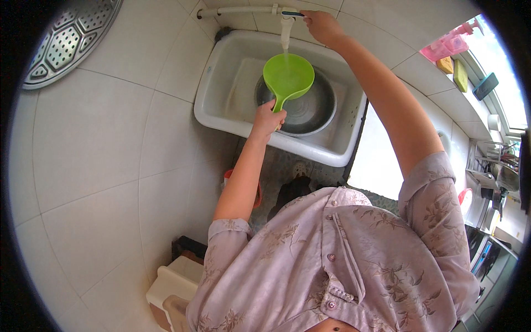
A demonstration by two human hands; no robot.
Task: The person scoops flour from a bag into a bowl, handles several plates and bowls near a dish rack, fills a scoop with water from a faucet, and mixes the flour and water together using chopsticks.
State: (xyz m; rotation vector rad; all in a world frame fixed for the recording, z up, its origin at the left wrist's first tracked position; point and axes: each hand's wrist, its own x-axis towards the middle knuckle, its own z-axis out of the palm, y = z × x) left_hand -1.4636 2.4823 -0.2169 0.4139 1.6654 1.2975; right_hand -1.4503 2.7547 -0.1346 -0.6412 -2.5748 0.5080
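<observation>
My left hand (269, 120) grips the handle of a green plastic water ladle (289, 76), holding its bowl under a white plastic faucet (286, 31). Water runs from the spout into the ladle. Up at the faucet, the fingers of my right hand (321, 25) hold the end of its dark blue lever handle (293, 14). Beneath the ladle, a round metal basin (323, 114) rests in a white ceramic sink (232, 125), partly hidden by the ladle and my left hand.
A perforated metal steamer plate (62, 45) is at the left wall. Sponges (460, 75) and a pink bottle (450, 43) stand on the right windowsill. A white countertop (371, 153) adjoins the sink. Below are a red-rimmed container (258, 197) and a cream plastic bin (182, 269).
</observation>
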